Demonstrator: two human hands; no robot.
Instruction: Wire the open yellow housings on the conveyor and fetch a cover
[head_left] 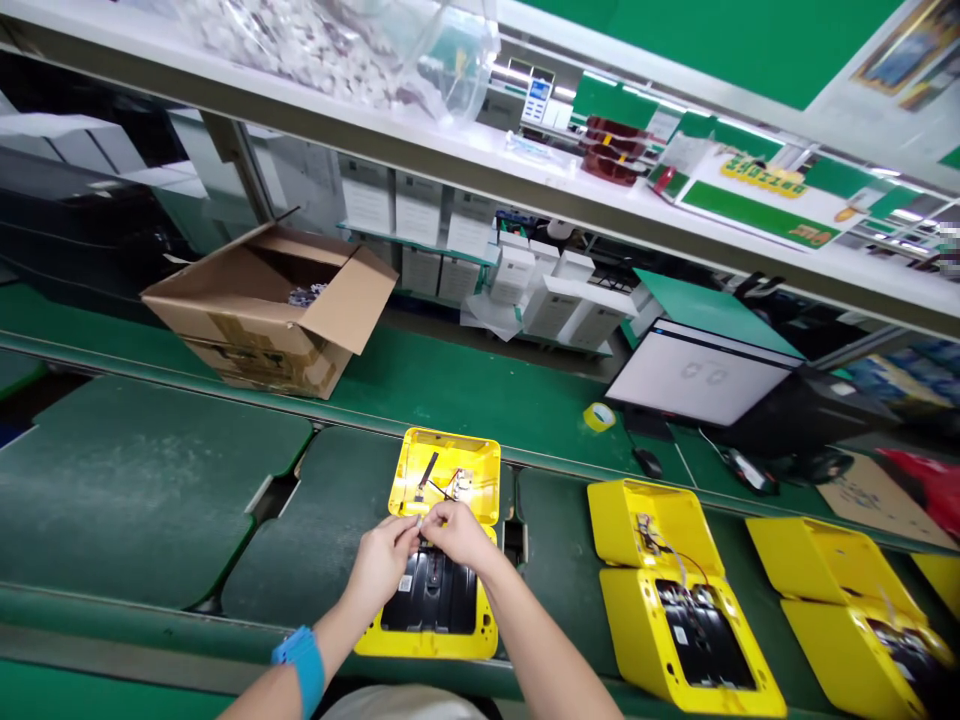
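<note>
At the lower centre of the frame, an open yellow case (420, 643) is laid on a dark green plate (300, 560). Over its middle, a small pale piece (419, 522) is pinched by the left hand (384, 558); just beside it the right hand (459, 535) is held curled, whether around anything cannot be told.

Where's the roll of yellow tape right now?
In the head view, right of centre, the roll of yellow tape lies on the green bench, just left of the mouse and monitor.
</note>
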